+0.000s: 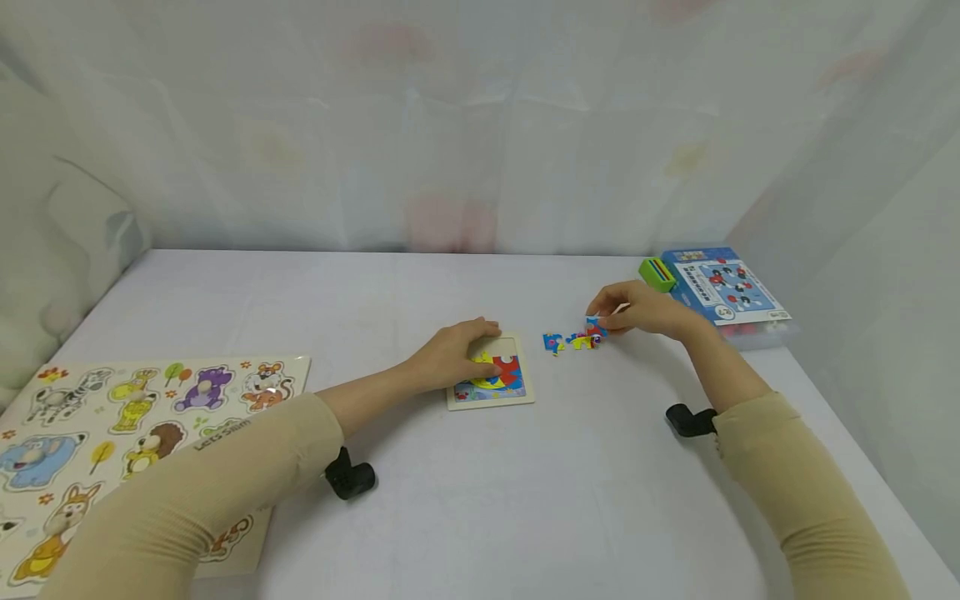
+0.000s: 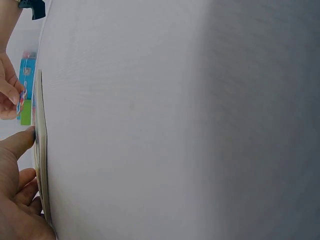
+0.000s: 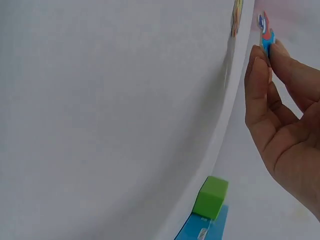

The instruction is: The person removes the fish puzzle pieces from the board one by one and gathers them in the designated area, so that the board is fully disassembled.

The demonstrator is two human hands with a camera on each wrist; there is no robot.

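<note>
My left hand (image 1: 455, 354) rests on a small square puzzle board (image 1: 491, 403) with a light wooden rim. Its thumb lies over the red, yellow and blue pieces fitted inside, and the other fingers reach to the board's far side. In the left wrist view the board (image 2: 42, 145) shows edge-on beside that hand (image 2: 17, 185). Between thumb and fingertips, my right hand (image 1: 645, 310) pinches a blue and red puzzle piece (image 1: 595, 326). The right wrist view shows this piece (image 3: 266, 37) held up at the fingertips. Loose puzzle pieces (image 1: 553, 342) lie between the board and the right hand.
A large white sheet of cartoon animals (image 1: 288, 383) lies at the left, partly under my left sleeve. At the back right sit a blue-covered box (image 1: 727, 287) and a green block (image 1: 657, 274) with striped top. Black camera mounts (image 1: 350, 475) stick out from both wrists.
</note>
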